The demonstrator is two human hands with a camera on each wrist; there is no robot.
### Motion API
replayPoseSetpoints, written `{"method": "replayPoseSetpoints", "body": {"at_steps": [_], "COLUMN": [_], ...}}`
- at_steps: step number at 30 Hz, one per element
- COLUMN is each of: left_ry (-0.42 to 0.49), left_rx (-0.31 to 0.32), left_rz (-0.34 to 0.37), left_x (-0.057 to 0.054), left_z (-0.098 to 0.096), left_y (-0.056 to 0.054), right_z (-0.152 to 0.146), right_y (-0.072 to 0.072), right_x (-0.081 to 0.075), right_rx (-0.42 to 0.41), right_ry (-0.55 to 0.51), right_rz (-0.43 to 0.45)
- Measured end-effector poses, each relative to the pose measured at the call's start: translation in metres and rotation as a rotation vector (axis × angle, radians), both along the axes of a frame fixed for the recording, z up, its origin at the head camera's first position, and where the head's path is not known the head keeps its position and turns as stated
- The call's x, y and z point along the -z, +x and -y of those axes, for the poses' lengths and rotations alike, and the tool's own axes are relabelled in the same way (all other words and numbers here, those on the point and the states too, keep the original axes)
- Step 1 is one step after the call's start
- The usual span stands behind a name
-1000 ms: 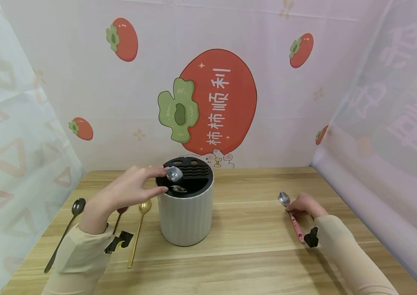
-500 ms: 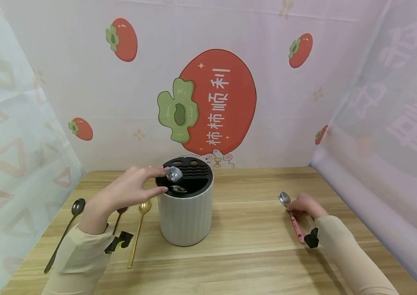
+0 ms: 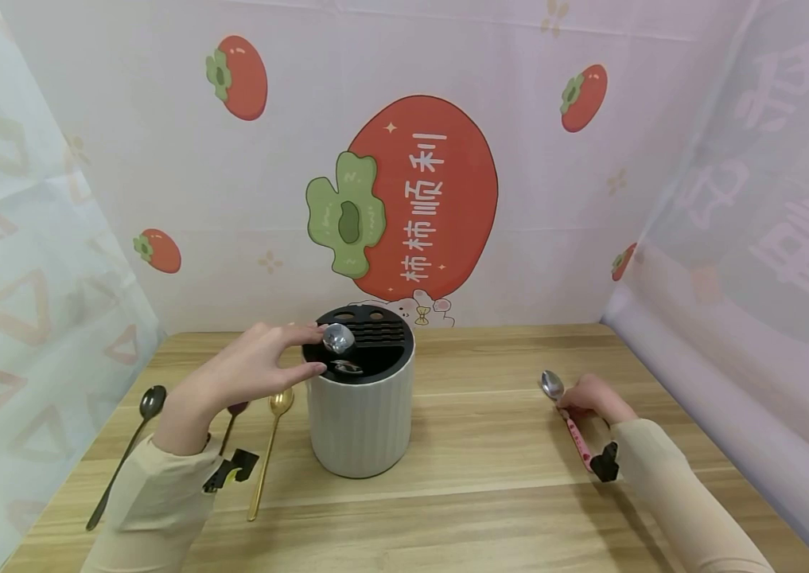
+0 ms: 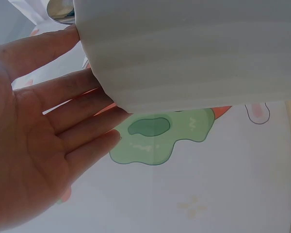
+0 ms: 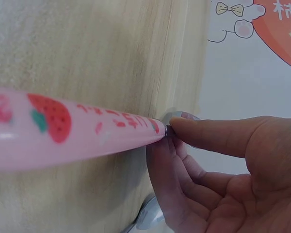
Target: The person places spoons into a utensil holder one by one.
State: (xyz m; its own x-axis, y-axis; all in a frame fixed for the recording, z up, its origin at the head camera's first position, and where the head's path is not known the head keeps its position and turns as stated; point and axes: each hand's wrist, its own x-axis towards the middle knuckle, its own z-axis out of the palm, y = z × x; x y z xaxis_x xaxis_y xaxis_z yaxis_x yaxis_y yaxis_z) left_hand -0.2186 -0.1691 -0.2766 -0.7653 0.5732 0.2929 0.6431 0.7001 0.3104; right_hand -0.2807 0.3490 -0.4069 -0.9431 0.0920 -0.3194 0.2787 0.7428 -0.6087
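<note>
My right hand [image 3: 590,398] pinches a spoon with a pink, strawberry-printed handle [image 3: 576,442] at its metal neck, between thumb and fingers. Its silver bowl [image 3: 551,384] points away from me, low over the table's right side. In the right wrist view the pink handle [image 5: 72,128] reaches toward the camera. My left hand [image 3: 257,362] rests its fingertips at the left rim of a white ribbed utensil holder [image 3: 361,430] with a black slotted top, fingers extended. Two silver spoon bowls [image 3: 339,338] stick up from the holder beside those fingertips.
Left on the wooden table [image 3: 476,517] lie a black spoon [image 3: 152,402], a gold spoon [image 3: 279,402] and a dark reddish one [image 3: 235,409], partly behind my arm. Another silver spoon [image 5: 150,213] shows under my right hand. A printed cloth backdrop [image 3: 533,239] stands behind.
The pink-handled spoon has tilted very slightly in my right hand, its bowl edging away from me. My left hand and the holder stay where they were.
</note>
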Motion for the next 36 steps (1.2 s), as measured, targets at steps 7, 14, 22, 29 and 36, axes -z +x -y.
{"method": "replayPoseSetpoints", "body": {"at_steps": [7,14,22,29,36], "left_ry": [-0.005,-0.009,-0.003,-0.002,0.0], "left_rx": [-0.001,-0.002,0.001,0.006,0.005], "left_rz": [0.006,0.008,0.007,0.003,0.003], "left_x": [0.0,-0.001,-0.001,-0.001,-0.001], "left_z": [0.0,0.0,0.0,-0.001,-0.001], "left_y": [-0.001,0.0,0.0,-0.001,-0.001], "right_z": [-0.003,-0.001,0.002,0.006,0.009], "right_y": [-0.002,-0.002,0.002,0.003,0.003], "right_x": [0.002,-0.001,-0.007,-0.011,-0.014], "right_rx": [-0.018,-0.005,-0.001,-0.013,-0.021], "right_ry": [0.055,0.027,0.023,0.027,0.016], "right_rz": [-0.043,-0.047,-0.029,-0.033,-0.048]}}
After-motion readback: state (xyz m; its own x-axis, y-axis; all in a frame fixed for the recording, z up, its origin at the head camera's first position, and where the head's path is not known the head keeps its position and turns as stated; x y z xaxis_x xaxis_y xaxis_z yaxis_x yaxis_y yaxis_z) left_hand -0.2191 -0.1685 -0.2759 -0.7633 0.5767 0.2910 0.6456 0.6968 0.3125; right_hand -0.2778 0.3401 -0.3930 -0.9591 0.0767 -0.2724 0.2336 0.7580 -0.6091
